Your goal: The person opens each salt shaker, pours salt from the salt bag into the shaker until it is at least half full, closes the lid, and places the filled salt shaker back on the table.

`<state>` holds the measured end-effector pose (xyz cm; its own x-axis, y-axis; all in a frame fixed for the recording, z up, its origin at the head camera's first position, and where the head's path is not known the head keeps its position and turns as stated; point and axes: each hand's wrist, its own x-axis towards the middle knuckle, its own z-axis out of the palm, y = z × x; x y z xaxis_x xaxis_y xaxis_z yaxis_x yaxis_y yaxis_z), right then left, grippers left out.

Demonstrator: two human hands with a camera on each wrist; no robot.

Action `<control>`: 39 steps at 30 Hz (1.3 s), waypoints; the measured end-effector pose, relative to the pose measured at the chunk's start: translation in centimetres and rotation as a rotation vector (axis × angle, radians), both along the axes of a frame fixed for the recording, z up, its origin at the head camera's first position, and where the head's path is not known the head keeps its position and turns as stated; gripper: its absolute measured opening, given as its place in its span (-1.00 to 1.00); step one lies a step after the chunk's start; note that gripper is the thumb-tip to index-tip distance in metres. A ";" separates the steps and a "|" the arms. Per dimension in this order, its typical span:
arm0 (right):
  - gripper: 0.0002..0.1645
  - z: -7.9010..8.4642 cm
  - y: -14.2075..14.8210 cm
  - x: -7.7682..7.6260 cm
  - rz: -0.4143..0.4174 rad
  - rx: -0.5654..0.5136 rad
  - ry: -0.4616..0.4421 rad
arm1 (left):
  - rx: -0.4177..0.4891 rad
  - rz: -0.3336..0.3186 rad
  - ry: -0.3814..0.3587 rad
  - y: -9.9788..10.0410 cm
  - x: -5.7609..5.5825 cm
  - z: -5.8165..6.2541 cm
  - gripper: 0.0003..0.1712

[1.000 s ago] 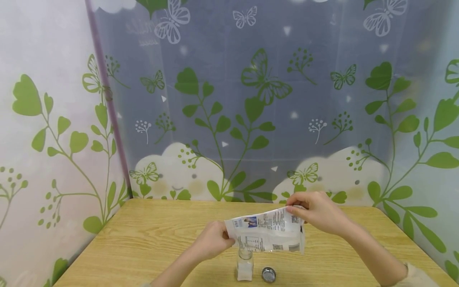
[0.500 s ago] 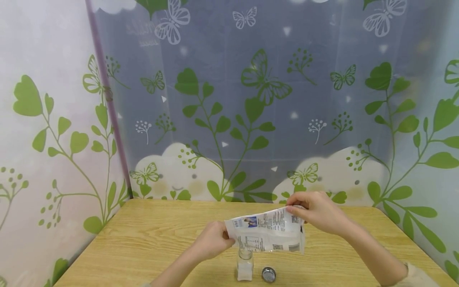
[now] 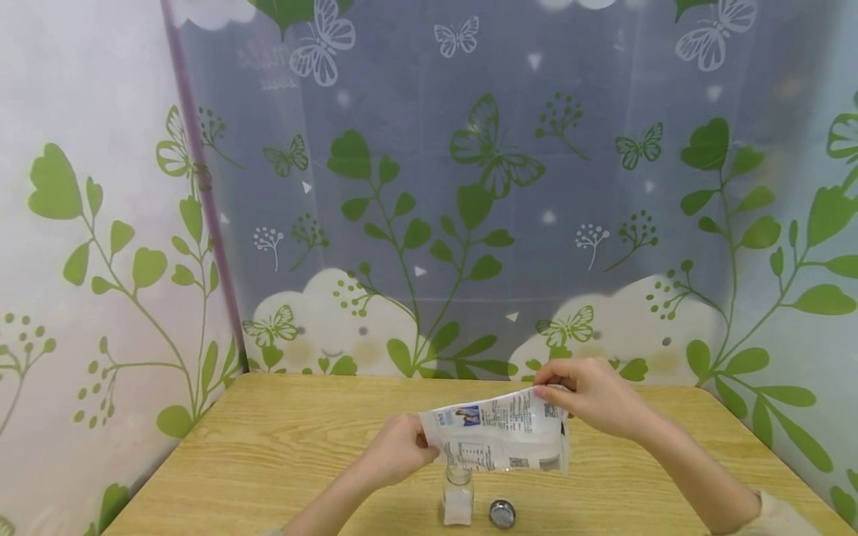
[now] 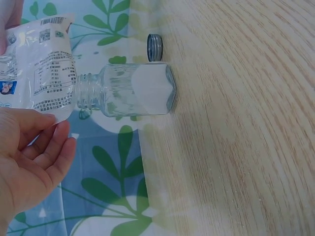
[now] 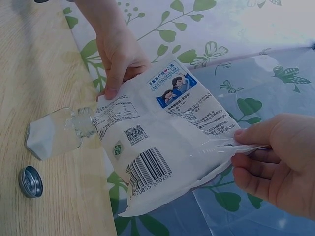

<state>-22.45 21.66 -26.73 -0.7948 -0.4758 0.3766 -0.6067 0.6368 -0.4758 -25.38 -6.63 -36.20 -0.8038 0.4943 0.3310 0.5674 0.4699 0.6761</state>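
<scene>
While the white bag [image 5: 167, 140] looks creased, its black barcode [image 5: 149, 169] shows plainly.

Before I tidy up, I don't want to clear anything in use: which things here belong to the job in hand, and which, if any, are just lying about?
In the job:
printed packet, held by the left hand and right hand
glass jar, open, partly filled with something white
silver lid, lying on the wooden table, probably the jar's

Only background:
patterned backdrop
purple strip
</scene>
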 end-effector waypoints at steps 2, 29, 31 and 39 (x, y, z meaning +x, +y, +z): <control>-0.85 0.0 0.0 0.0 -0.001 0.002 0.001 | 0.001 -0.002 -0.002 0.0 0.0 0.0 -0.79; -0.86 0.1 -0.1 -0.1 -0.003 -0.003 0.003 | 0.011 -0.009 -0.006 0.0 -0.1 0.0 -0.78; -0.85 0.1 -0.1 -0.1 -0.004 -0.004 0.002 | 0.014 -0.012 -0.006 0.0 -0.1 0.0 -0.77; -0.85 0.1 -0.2 -0.1 -0.007 -0.004 0.001 | 0.016 -0.015 -0.003 -0.1 -0.1 0.0 -0.78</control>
<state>-22.50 21.51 -26.65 -0.7976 -0.4689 0.3794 -0.6028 0.6394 -0.4773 -25.44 -6.68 -36.19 -0.7976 0.5007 0.3364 0.5719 0.4504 0.6856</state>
